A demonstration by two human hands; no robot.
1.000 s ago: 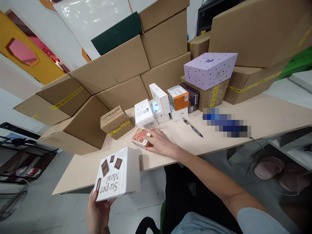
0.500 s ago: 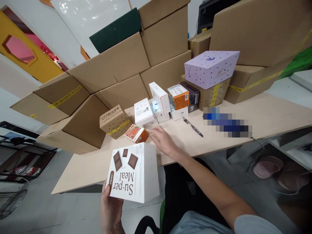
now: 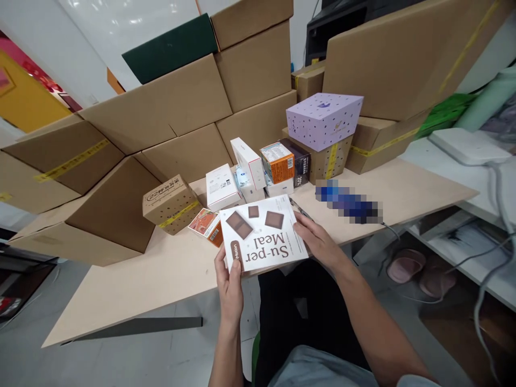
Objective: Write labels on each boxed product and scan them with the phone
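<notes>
Well, from my remote post I see the table [image 3: 121, 293] running across the view, with big cartons [image 3: 250, 70] stacked along its far side. A dark green box [image 3: 173, 48] sits high on that stack. Toward the right, a purple box [image 3: 324, 121] rests on a dotted carton [image 3: 341, 158]; at left stands a taped carton [image 3: 171, 204].

Next comes the white box [image 3: 264, 231], held between both hands by the table's near edge, its "Su-per Meal" lettering upside down to me. I can't tell whether its underside touches the table. My left hand [image 3: 229, 285] grips the lower left corner, thumb on the printed face; my right hand [image 3: 320, 242] clasps the right edge.

Behind the white box's left side lies an orange box [image 3: 207, 224], near the taped carton. Smallest, a pen [image 3: 300, 208] shows partly, just beyond my right hand.
</notes>
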